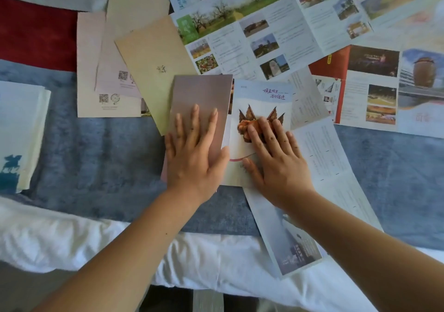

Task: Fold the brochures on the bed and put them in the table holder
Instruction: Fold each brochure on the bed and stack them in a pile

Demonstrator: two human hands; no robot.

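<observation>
bed, brochure lengthwise away from person

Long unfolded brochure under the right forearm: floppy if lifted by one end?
Probably floppy: the long brochure is thin, multi-creased paper, so panels likely hinge and sag. Likely light; a push may buckle it on the soft blanket.

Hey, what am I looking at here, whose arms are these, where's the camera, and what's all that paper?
No machine here: a person wears a camera on the head, so this single picture looks down along their own arms. The left hand lies flat on a mauve folded panel; the right hand lies flat on a pale brochure cover with an orange-brown picture. Nothing is gripped; both hands press paper down. Around them, on a blue blanket and white bedding, lie beige folded brochures, opened photo brochures and a pale stack at the left. No table holder shows.
</observation>
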